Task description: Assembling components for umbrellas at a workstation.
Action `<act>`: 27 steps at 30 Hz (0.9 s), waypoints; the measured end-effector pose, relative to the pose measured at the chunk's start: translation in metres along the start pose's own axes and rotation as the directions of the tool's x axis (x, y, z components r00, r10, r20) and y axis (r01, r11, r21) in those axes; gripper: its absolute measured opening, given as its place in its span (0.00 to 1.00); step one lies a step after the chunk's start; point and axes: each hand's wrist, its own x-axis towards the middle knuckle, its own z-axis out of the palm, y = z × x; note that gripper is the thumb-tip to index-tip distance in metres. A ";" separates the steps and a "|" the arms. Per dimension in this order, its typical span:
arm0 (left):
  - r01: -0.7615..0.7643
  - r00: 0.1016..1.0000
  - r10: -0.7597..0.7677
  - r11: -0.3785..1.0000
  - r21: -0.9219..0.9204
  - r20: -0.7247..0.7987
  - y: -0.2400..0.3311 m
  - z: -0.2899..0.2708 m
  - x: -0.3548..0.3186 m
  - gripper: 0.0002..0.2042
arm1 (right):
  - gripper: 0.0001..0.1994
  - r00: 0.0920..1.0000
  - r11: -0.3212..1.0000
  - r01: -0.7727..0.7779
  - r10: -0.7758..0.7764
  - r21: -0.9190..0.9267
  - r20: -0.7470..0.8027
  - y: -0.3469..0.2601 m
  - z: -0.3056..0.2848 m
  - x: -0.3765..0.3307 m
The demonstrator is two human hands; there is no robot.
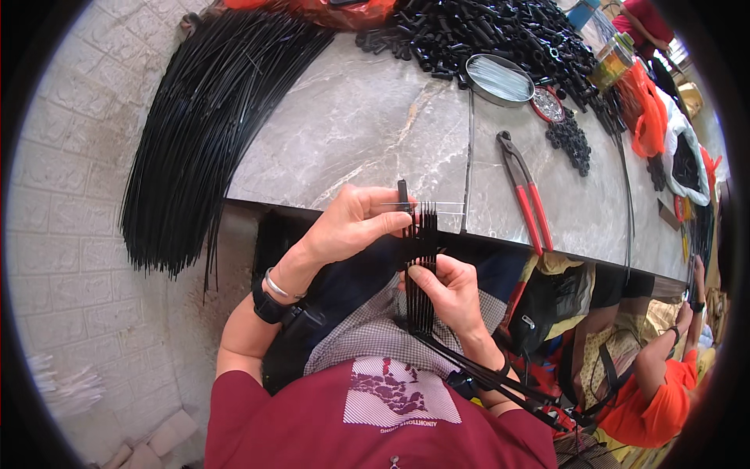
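Over my lap, just off the table's near edge, both my hands are on a bundle of thin black rods (420,309). My left hand (351,223) is closed at its upper end, thumb and fingers pinching a short black piece (402,192). Two thin metal wires (447,205) cross the rod tops and stick out to the right. Lower down, my right hand (451,297) closes around the bundle, its thumb lying over the front. From below that hand the rods bend away, running right and downward past my right forearm.
Red-handled pliers (528,199) lie on the grey table (351,133). Behind are a round tin of wires (500,78), a red dish (547,104) of small metal parts and heaped black tubes (500,35). Long black rods (211,133) overhang the left edge. An orange-shirted person (652,402) works at right.
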 end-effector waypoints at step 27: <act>-0.068 0.982 0.071 0.997 0.024 -0.178 -0.009 0.019 -0.015 0.16 | 0.06 0.999 0.999 -0.026 0.027 -0.038 0.037 0.003 -0.002 -0.005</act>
